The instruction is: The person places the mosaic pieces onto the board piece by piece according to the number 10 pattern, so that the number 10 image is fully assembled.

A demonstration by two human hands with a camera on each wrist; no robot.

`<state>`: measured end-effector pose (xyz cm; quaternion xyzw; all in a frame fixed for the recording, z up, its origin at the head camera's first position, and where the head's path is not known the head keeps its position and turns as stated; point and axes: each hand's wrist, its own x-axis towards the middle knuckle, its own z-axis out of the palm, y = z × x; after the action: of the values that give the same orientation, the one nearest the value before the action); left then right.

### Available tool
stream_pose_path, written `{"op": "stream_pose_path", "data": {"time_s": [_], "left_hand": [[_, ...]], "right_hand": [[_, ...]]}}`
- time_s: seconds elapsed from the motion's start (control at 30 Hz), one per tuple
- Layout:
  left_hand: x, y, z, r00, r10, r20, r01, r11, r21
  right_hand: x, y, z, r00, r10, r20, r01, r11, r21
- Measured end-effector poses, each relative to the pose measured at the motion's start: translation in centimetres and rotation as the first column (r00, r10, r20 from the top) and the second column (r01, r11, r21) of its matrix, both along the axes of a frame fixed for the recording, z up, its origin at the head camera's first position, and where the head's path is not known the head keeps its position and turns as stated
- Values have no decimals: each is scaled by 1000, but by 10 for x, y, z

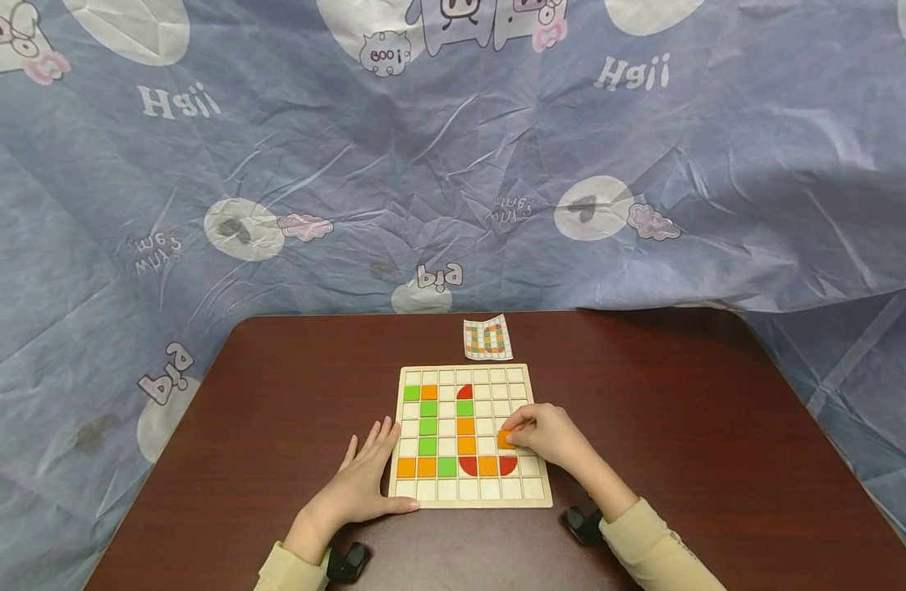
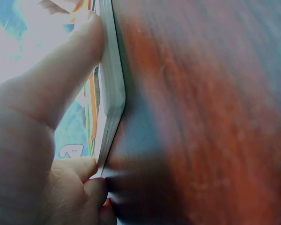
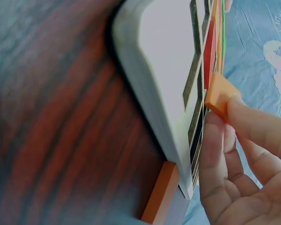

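A pale gridded board (image 1: pixel 471 498) lies on the table, with green, orange and red tiles in several of its cells. My right hand (image 1: pixel 552 435) pinches an orange square tile (image 1: pixel 505 439) between thumb and fingertips over the board's right part. In the right wrist view that tile (image 3: pixel 221 95) looks tilted at the grid; I cannot tell whether it touches. My left hand (image 1: pixel 360 484) rests against the board's left side, fingers spread and the thumb on the near left corner. The left wrist view has this thumb (image 2: pixel 79 56) along the board's edge (image 2: pixel 111 70).
A small card (image 1: pixel 487 338) with a coloured grid pattern lies just beyond the board. Beside the board, another orange piece (image 3: pixel 160 192) rests on the table near my right hand. A patterned blue cloth (image 1: pixel 453 164) hangs behind the dark red table (image 1: pixel 290 369).
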<state>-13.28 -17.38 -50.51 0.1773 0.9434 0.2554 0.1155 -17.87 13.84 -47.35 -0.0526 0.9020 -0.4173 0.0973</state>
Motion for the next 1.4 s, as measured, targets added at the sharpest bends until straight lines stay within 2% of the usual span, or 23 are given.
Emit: {"op": "stream_pose_path", "data": {"time_s": [0.33,0.67,0.83,1.1,1.4], "left_hand": [[0,0,1,1000,-1,0,1,1000,-4],[1,0,0,1000,2,7,-2,1000,13],[1,0,0,1000,2,6,-2,1000,10],[1,0,2,1000,1,9,-1,1000,8],[0,0,0,1000,1,3,-1,1000,0]], "right_hand": [[3,-3,2,998,53,-34,-49,995,88],[7,-9,2,994,50,-99,-36,990,139],[6,-8,2,996,41,-74,-32,993,115],[-1,15,10,1000,-14,18,14,1000,2],[-5,48,14,1000,-13,26,14,1000,-27]]}}
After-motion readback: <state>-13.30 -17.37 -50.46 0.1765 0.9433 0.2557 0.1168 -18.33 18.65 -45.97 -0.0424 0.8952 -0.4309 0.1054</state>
